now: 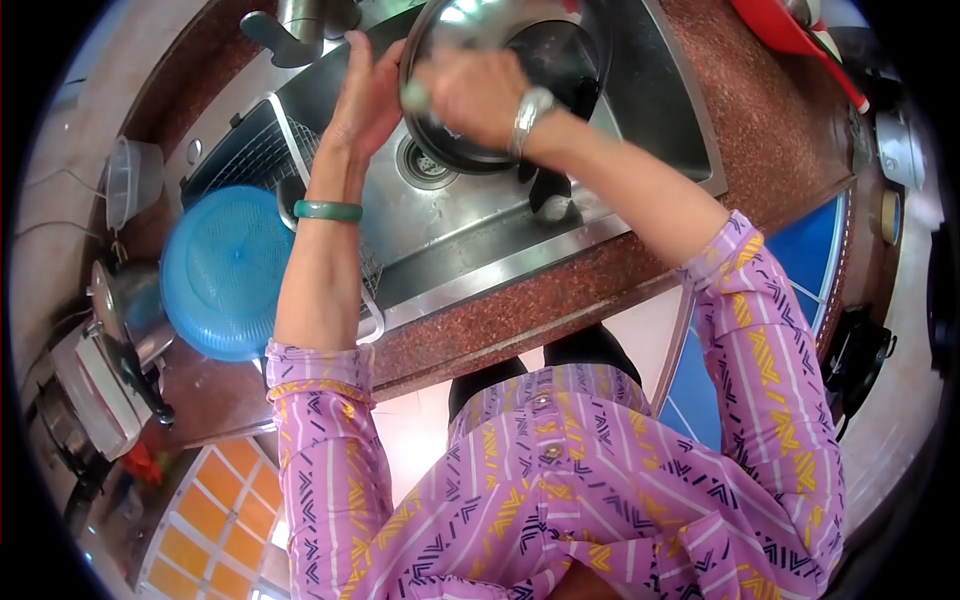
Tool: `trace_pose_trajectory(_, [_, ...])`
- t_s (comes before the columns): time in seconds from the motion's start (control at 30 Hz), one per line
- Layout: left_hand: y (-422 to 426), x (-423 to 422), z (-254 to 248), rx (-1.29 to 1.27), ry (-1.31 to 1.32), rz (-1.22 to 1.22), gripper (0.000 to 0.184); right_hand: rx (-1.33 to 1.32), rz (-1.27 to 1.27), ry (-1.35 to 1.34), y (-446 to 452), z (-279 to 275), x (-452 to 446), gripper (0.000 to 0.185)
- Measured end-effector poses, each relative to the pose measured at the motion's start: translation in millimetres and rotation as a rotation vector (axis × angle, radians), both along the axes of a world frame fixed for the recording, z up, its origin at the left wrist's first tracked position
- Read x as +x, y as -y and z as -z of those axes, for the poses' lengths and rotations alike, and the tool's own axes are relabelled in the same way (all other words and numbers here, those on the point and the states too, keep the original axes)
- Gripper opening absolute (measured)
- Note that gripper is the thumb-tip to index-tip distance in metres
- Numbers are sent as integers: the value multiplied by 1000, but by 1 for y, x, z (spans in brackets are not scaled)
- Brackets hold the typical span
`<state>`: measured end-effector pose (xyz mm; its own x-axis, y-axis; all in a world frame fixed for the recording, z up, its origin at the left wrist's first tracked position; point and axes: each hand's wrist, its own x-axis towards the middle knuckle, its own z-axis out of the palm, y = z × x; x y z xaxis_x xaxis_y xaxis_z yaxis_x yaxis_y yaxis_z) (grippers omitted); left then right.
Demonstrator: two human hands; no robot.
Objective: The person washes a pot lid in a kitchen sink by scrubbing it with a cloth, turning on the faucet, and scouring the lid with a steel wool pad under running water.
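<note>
At far left, a clear plastic container (135,180) stands near a metal pot (147,310). To their right is a round blue basket (235,270), just beside a wire rack (262,150) at the sink's left end. A green bangle (328,210) circles the person's left wrist. The left hand (370,105) has its thumb raised away from a shiny round vessel (465,35); its fingers slip out of sight at the rim, so I cannot tell whether they grip. The vessel is over the steel sink (645,100), above and beyond the drain (428,165). The right hand (480,95), blurred, is over the vessel's near left part, fingers bent; I cannot tell what it holds. A silver-coloured bracelet (530,115) rings that wrist. At right, a red object (785,35) rests on the reddish-brown table (790,130).
</note>
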<state>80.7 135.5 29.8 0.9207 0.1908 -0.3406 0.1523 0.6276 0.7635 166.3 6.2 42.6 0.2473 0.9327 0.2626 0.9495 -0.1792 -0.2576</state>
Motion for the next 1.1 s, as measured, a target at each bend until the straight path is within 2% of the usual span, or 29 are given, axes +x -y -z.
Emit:
trace_pose_trajectory(0.03, [2, -1, -2, 0, -3, 0, 81, -67, 156, -55, -9, -13, 12, 13])
trace_pose_trajectory(0.1, [3, -2, -3, -48, -31, -60, 83, -82, 242, -176, -18, -33, 34, 19])
trace_pose_trajectory(0.13, [2, -3, 0, -97, -12, -93, 73, -82, 241, -176, -15, -32, 31, 19])
trace_pose_trajectory(0.2, [-3, -7, 11, -95, 10, -105, 66, 74, 151, -85, -6, -28, 19, 26])
trace_pose_trajectory(0.27, [-8, -9, 22, -92, 35, -128, 59, 101, 63, -31, 8, -21, 15, 26])
trace_pose_trajectory(0.33, [-10, -11, 26, -211, 72, -146, 46, 178, -45, 49, 13, -11, 12, 27])
trace_pose_trajectory(0.37, [-9, -11, 28, -212, 77, -155, 46, 176, -55, 52, 12, -6, 12, 27])
trace_pose_trajectory(0.43, [-1, -10, 24, 65, 55, -172, 42, 119, -15, -4, 8, -2, 10, 38])
trace_pose_trajectory(0.5, [0, -15, 16, 13, 25, -152, 40, 122, -20, -37, 6, -1, 9, 33])
trace_pose_trajectory(0.57, [-1, -23, 6, 162, -255, 39, 47, 126, -25, -65, 6, -1, 8, 27])
trace_pose_trajectory(0.6, [-2, -23, 5, 222, -247, 40, 45, 185, -42, -240, 6, -5, 5, 27])
trace_pose_trajectory(0.63, [-7, -23, 10, 218, -245, 33, 45, 220, -44, -258, 10, -9, 2, 26])
trace_pose_trajectory(0.7, [-18, -17, 14, 292, -52, 72, 41, 290, -50, -292, 16, -20, -6, 25])
trace_pose_trajectory(0.73, [-21, -9, 10, 379, -38, 39, 39, 231, -16, -191, 18, -25, -10, 25])
trace_pose_trajectory(0.77, [-23, -2, 5, 380, -35, 36, 39, 172, 20, -89, 18, -27, -12, 25])
trace_pose_trajectory(0.8, [-25, 5, -2, 376, 4, 45, 39, 281, -103, -162, 19, -13, -15, 22])
trace_pose_trajectory(0.83, [-25, 10, -6, 373, 42, 55, 38, 307, -102, -84, 17, -11, -27, 21])
trace_pose_trajectory(0.9, [-26, 15, -9, 320, 56, 44, 37, 272, -24, -98, 21, -17, -40, 23])
trace_pose_trajectory(0.97, [-31, 20, -8, 199, -130, 80, 35, 296, 26, -118, 14, -21, -30, 22])
trace_pose_trajectory(1.03, [-25, 23, -13, 192, -145, 35, 35, 318, 79, -144, 3, -25, -14, 22])
trace_pose_trajectory(1.1, [-22, 28, -11, 176, -157, -6, 35, 300, 269, -150, -8, -37, 6, 15])
